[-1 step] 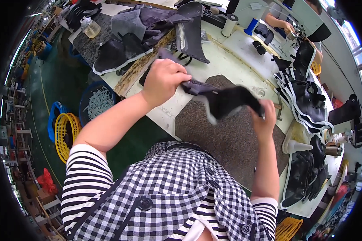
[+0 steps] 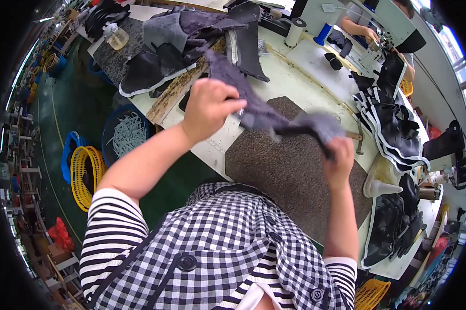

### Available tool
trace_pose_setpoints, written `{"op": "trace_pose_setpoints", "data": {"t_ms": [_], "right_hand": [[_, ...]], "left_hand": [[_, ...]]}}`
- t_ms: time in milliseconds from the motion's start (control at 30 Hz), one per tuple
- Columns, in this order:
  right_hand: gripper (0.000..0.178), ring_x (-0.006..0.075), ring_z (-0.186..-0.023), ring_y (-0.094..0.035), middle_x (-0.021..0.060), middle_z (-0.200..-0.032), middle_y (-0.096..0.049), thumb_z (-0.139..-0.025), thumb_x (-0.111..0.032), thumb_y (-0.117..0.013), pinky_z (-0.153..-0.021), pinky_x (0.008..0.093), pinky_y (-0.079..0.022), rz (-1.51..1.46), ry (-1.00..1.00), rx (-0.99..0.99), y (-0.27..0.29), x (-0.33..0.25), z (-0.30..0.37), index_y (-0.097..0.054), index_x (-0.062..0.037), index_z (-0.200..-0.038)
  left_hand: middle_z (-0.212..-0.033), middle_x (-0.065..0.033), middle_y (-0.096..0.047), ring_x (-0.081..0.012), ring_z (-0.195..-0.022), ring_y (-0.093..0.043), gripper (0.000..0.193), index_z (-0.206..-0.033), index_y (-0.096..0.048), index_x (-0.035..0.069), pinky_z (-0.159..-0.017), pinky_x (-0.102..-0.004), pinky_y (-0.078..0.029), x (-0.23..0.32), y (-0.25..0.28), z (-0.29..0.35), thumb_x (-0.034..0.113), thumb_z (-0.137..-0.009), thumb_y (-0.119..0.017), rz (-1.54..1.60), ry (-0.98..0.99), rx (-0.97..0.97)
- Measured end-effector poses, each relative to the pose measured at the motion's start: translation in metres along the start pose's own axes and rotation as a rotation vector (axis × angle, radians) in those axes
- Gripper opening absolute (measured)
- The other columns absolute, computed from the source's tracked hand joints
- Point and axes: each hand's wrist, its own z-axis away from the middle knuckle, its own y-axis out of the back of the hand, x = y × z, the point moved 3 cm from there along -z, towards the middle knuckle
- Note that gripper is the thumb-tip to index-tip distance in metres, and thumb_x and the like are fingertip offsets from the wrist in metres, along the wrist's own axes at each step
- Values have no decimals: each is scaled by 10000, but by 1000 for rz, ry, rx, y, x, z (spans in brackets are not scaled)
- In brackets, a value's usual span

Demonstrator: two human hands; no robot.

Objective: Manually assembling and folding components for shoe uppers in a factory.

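Observation:
Between my two hands stretches a boot upper piece [image 2: 251, 103] with a fuzzy purple-grey lining and a dark edge. Its right part is smeared by motion. My left hand [image 2: 209, 108] pinches it near the middle of its lined side, and a small metal glint shows by the fingers. My right hand [image 2: 339, 160] grips the other end, with the fingers closed. The piece is held above a brown, rough-surfaced mat [image 2: 279, 175] on the white table.
Boot pieces with linings [image 2: 176, 36] lie at the back left beside a clear bottle [image 2: 116, 36]. White-edged black uppers [image 2: 393, 124] are stacked at right, near a hammer [image 2: 359, 137] and a white cone [image 2: 385, 189]. Another person's hand [image 2: 371, 36] works at a sewing machine.
The piece has flipped over: more of its purple lining shows, where its black side showed before. Its far end has risen above my left hand. Both hands have moved only slightly.

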Motion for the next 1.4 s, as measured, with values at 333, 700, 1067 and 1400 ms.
{"op": "trace_pose_setpoints", "data": {"t_ms": [333,700,1067,1400], "right_hand": [[362,336,-942,-549,101,-992,-572,-674,52,-554,-808,419,-483,340,-283,-367,-63,0,196,-596,-116,-992],[290,322,-1067,-563,143,-1105,-586,-734,-45,-674,-877,400,-480,31,57,-303,-143,-46,6,-633,-86,-1018],[182,274,-852,-585,61,-874,-591,-689,-22,-622,-753,378,-454,-12,350,-364,-175,-37,28,-595,-120,-840],[251,343,-907,-549,129,-919,-568,-694,41,-629,-814,414,-454,-38,-212,-233,-216,7,1,-556,-41,-920]], "left_hand": [[-1406,-137,-382,-351,-1356,-319,652,-1333,-530,201,-1125,-474,-183,70,-55,155,-36,-725,-519,190,449,-356],[-1242,-120,-568,-212,-1140,-557,751,-1385,-340,-22,-1008,-322,-425,43,-103,155,27,-760,-755,1333,1434,-244],[-994,-58,-675,-147,-936,-622,255,-1065,-604,8,-859,-274,-483,45,-116,182,-74,-825,-617,1294,1371,-57],[-1086,-76,-666,-133,-980,-604,327,-1172,-589,-15,-901,-285,-474,44,-120,172,8,-851,-651,1266,1436,-200]]}}
